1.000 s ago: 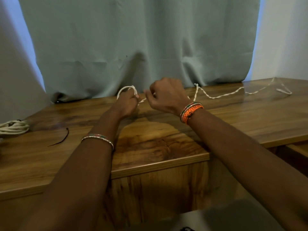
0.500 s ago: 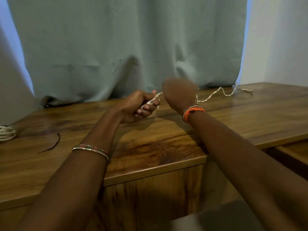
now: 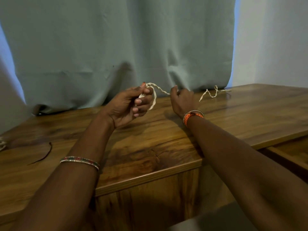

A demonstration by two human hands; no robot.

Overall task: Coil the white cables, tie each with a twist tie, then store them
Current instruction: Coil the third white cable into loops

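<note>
Head view is showing the cable (image 3: 159,90), a twisted white one, running between both hands above the table (image 3: 166,147). The left hand (image 3: 129,106) is curling its fingers around a loop of it, palm turned up, one strand hanging down past the fingertips. The right hand (image 3: 182,100) is pinching the cable just beside the left, and the rest is trailing off to its right along the tabletop in loose kinks. A dark twist tie (image 3: 43,155) is lying on the wood well left of the left forearm. A grey-green curtain (image 3: 116,47) is hanging behind both hands.
</note>
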